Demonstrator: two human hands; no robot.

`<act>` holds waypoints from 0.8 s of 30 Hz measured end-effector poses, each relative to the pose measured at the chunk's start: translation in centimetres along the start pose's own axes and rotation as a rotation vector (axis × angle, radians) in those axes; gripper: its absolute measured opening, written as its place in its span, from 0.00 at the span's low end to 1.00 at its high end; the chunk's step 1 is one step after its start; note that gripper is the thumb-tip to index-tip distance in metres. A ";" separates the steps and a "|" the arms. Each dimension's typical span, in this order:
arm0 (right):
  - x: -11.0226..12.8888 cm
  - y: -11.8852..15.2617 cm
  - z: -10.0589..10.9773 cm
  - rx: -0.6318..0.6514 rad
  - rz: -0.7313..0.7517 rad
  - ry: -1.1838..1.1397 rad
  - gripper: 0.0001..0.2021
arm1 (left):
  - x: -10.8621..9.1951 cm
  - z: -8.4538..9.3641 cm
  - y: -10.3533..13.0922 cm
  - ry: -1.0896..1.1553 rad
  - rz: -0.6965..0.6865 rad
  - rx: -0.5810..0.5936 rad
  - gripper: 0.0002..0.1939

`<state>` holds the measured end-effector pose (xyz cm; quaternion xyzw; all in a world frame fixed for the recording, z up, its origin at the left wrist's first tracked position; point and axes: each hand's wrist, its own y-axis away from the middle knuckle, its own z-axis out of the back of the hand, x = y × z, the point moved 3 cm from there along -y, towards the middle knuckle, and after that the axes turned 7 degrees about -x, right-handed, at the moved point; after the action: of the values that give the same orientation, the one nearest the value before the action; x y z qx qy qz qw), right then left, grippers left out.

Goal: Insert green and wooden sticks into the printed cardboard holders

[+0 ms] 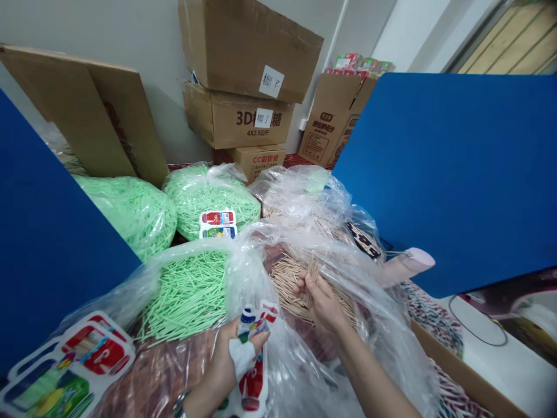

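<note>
My left hand (226, 360) grips a small bottle-shaped printed packet (252, 348) near the bottom centre, with a white cover on one finger. My right hand (317, 299) reaches into an open clear plastic bag (348, 267) of tan wooden sticks (287, 278) and pinches a few of them upright. To the left lies an open bag of green sticks (187, 296).
Two tied bags of green sticks (209, 197) sit behind. Printed packet sheets (65, 366) lie at bottom left. Blue panels (452, 174) stand on both sides. Cardboard boxes (243, 75) are stacked at the back wall. A pink cylinder (409, 264) lies to the right.
</note>
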<state>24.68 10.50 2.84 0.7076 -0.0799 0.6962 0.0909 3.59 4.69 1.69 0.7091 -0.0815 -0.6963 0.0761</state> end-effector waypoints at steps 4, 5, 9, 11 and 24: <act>4.5 3.1 -3.7 -0.044 0.144 -0.245 0.11 | -1.2 0.0 0.0 -0.093 -0.126 -0.037 0.09; 5.2 3.6 -4.5 -0.045 0.191 -0.235 0.11 | -1.5 0.0 0.0 -0.122 -0.160 -0.046 0.09; 6.2 4.9 -6.6 -0.015 0.366 -0.111 0.09 | -1.9 0.0 0.3 -0.196 -0.257 -0.062 0.09; 6.1 5.3 -7.3 0.014 0.418 0.003 0.11 | -2.0 0.1 0.4 -0.196 -0.292 -0.060 0.08; 6.3 5.1 -6.1 0.322 0.612 0.399 0.24 | -1.8 2.6 -0.6 -0.219 -0.366 -0.086 0.10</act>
<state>17.67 7.10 9.31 0.5072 -0.1574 0.8186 -0.2189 0.96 5.68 3.29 0.6284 0.0704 -0.7741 -0.0306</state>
